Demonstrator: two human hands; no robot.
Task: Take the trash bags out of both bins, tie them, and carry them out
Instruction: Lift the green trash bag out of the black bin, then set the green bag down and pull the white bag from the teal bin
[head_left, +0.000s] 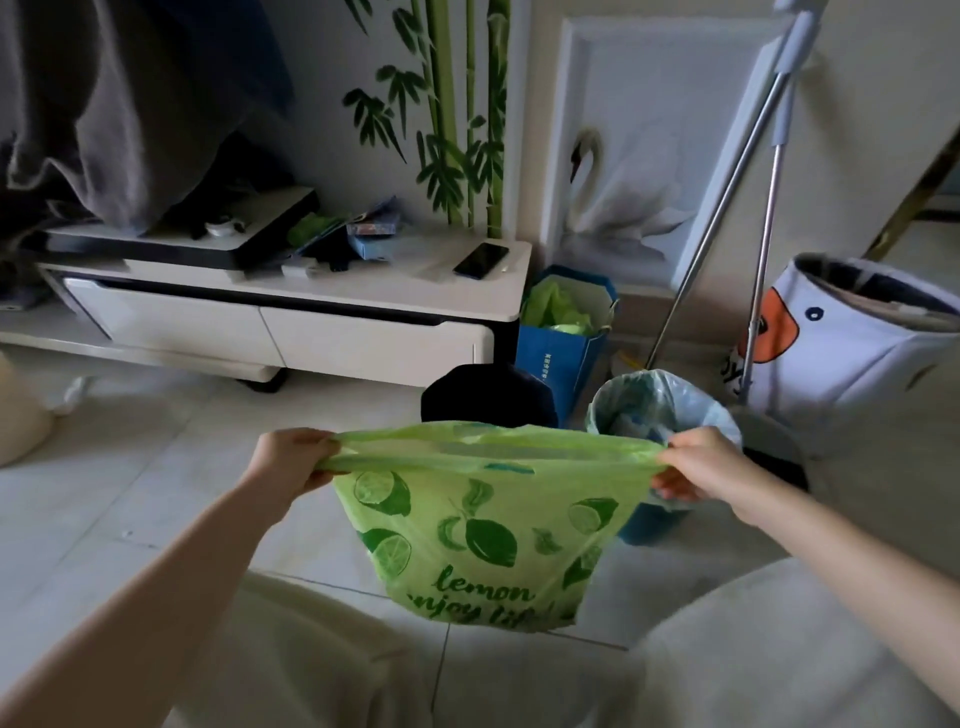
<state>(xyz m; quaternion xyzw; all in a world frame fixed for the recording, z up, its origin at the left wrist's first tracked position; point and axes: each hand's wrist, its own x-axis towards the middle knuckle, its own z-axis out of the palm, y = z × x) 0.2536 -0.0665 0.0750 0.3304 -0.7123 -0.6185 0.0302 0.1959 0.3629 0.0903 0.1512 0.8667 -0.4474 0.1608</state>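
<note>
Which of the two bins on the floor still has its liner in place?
The blue bin, just beyond the right hand, holds a pale blue liner. The dark bin beside it shows none.

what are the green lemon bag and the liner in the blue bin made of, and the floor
Green lemon bag: looks like thin, semi-translucent plastic film with printed lemons; it stretches and wrinkles where both hands pull its rim. Liner in the blue bin: thin, pale, crinkled plastic, folded over the rim. Floor: probably glazed tile, given the grout lines and soft sheen.
</note>
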